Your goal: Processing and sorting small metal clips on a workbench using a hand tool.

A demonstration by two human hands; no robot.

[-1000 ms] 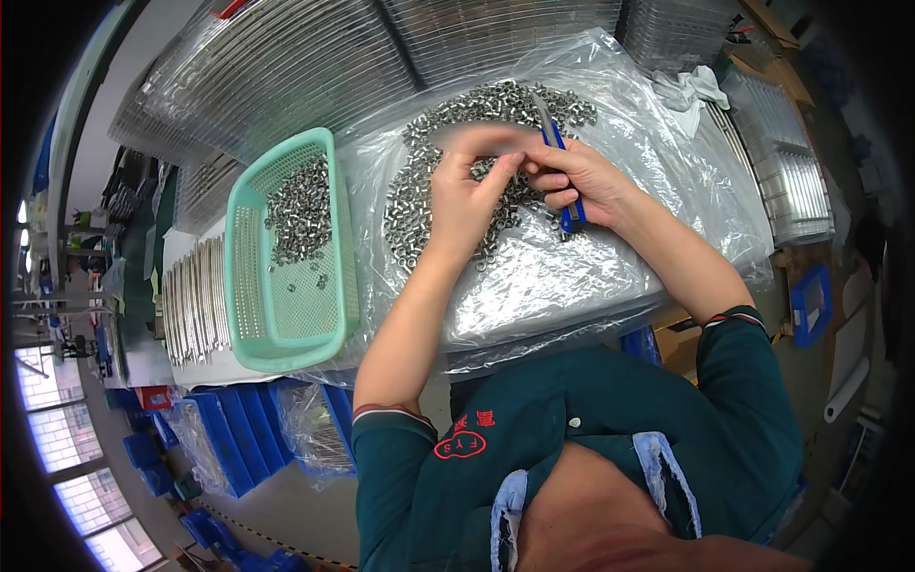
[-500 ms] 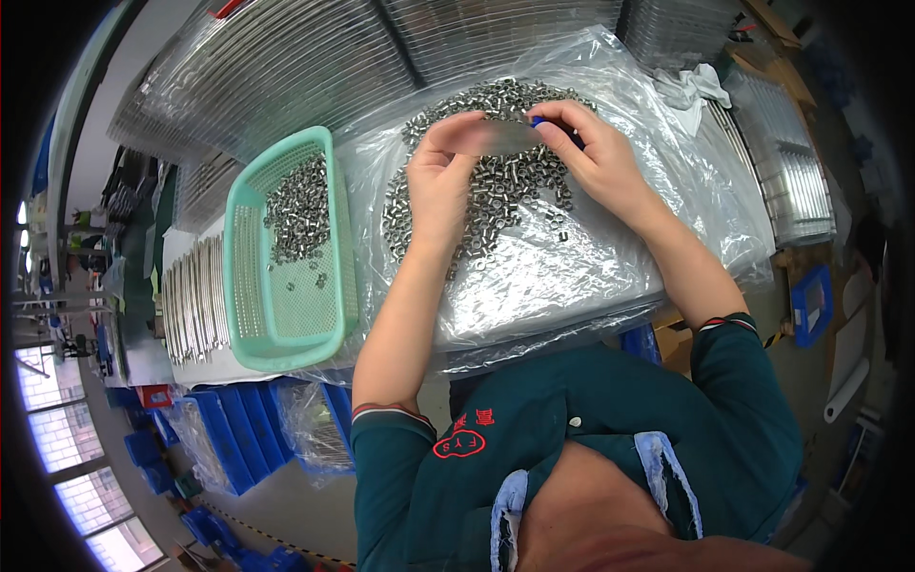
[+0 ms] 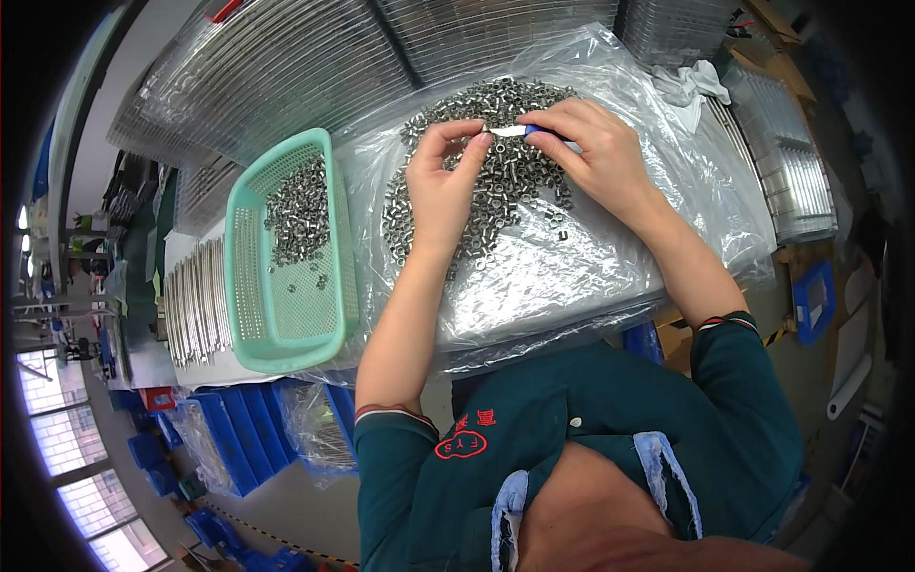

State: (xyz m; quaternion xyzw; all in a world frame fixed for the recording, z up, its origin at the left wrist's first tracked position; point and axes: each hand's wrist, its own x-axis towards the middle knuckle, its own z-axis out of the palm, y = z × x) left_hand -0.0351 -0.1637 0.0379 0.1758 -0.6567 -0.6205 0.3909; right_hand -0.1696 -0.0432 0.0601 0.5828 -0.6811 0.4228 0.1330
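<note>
Above a heap of small shiny metal sleeves (image 3: pixel 505 195), my two hands face each other, almost meeting. My right hand (image 3: pixel 600 148) is closed around the blue handle of a small knife (image 3: pixel 510 132), whose pale blade points left. Between thumb and forefinger, my left hand (image 3: pixel 443 176) pinches a small metal sleeve (image 3: pixel 485 130); its shape is mostly covered by the fingertips. The blade's tip reaches that sleeve, touching it or very close. Left of my forearm, a green plastic basket (image 3: pixel 340 286) holds more of the same metal pieces.
Clear plastic sheeting (image 3: pixel 581 276) lies beneath the heap. Stacked clear ribbed trays (image 3: pixel 276 76) line the back, with more trays (image 3: pixel 786 157) at the right. Metal rods (image 3: pixel 195 300) lie left of the basket. Blue bins (image 3: pixel 238 434) stand below the table edge.
The blade, smeared by motion before, now shows sharply. My left fingertips have closed in around the sleeve, and my right hand has turned slightly over the handle.
</note>
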